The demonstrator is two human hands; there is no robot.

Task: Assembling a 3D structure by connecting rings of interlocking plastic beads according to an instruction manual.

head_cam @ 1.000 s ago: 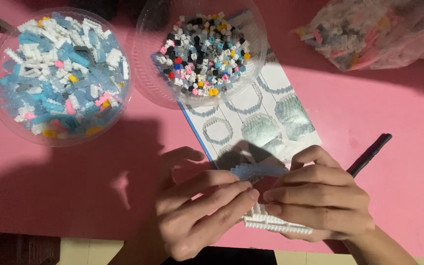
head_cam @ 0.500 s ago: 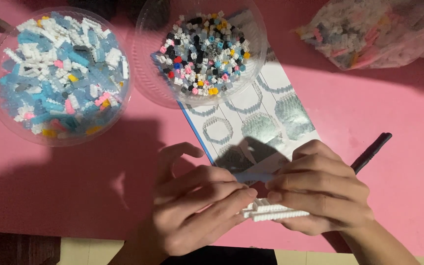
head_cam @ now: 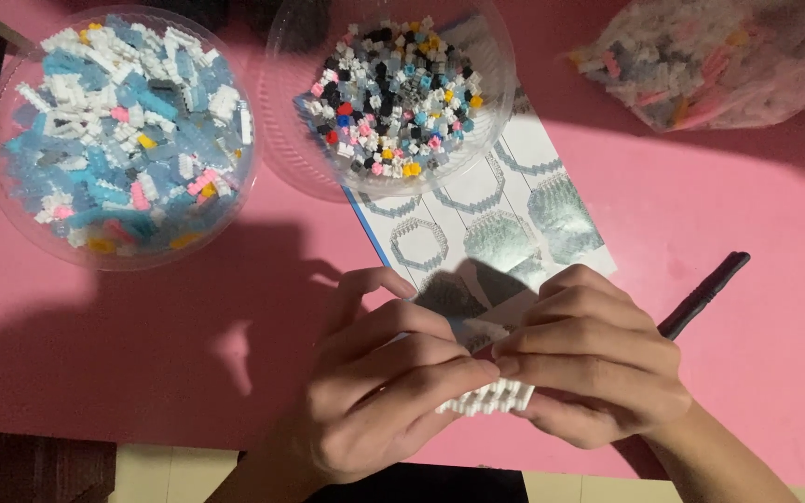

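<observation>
Near the table's (head_cam: 719, 233) front edge, left hand (head_cam: 379, 387) and right hand (head_cam: 598, 368) both pinch a ridged white brick strip (head_cam: 486, 399); smooth pink surface open leftward.

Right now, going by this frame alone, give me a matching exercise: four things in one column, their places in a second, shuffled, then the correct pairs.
Things
1. bowl of mostly blue and white bricks
2. bowl of mixed black, white and coloured bricks
3. black pen
4. white brick strip

Places
A. held between the left hand and right hand
B. far left of the pink table
C. top centre, resting partly on the instruction sheet
D. right of the hands, lying at a slant

Pairs: 1-B, 2-C, 3-D, 4-A
</observation>
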